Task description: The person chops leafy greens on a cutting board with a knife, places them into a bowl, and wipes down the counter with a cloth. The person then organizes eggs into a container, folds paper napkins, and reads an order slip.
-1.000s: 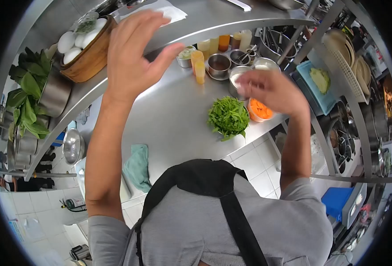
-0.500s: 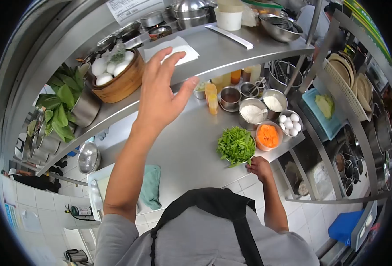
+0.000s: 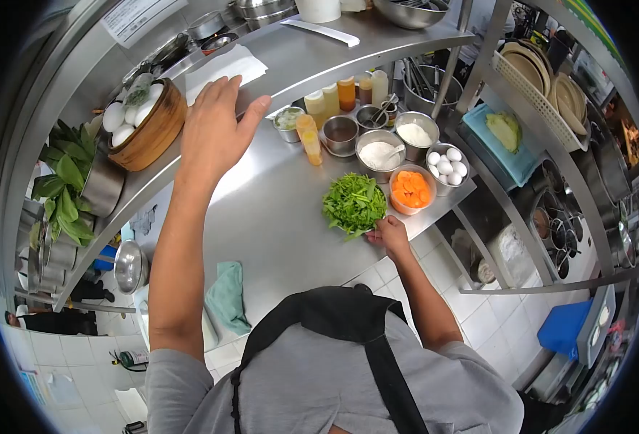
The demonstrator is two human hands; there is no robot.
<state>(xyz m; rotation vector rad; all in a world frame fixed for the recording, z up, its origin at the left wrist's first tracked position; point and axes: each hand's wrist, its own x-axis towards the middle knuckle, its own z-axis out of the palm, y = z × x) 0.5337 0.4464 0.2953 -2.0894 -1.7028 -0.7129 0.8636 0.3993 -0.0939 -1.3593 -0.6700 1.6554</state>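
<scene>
My left hand [image 3: 215, 130] is raised at the front edge of the upper steel shelf. Its fingers are stretched out, the thumb stands apart, and nothing is in it. The fingertips overlap a white paper sheet [image 3: 225, 70] on that shelf; I cannot tell whether they touch it. Down on the counter, my right hand [image 3: 389, 236] grips the near right rim of a bowl heaped with green leaves [image 3: 356, 205]. The leaves hide most of the bowl. Just beyond that hand stands a tub of sliced carrots [image 3: 411, 191], with a container of white eggs [image 3: 447, 168] beside it.
Behind the greens are pots of white powder [image 3: 379, 153], a pot of dark liquid [image 3: 340, 135] and sauce bottles [image 3: 346, 94]. A green cloth [image 3: 227, 296] lies at the counter's near left. On the shelf are a wooden steamer with eggs [image 3: 146, 134] and a white strip [image 3: 321, 32].
The whole view has shifted, so the counter items appear further left and higher. My left hand's fingers have come closer together. My right hand stays at the bowl of greens.
</scene>
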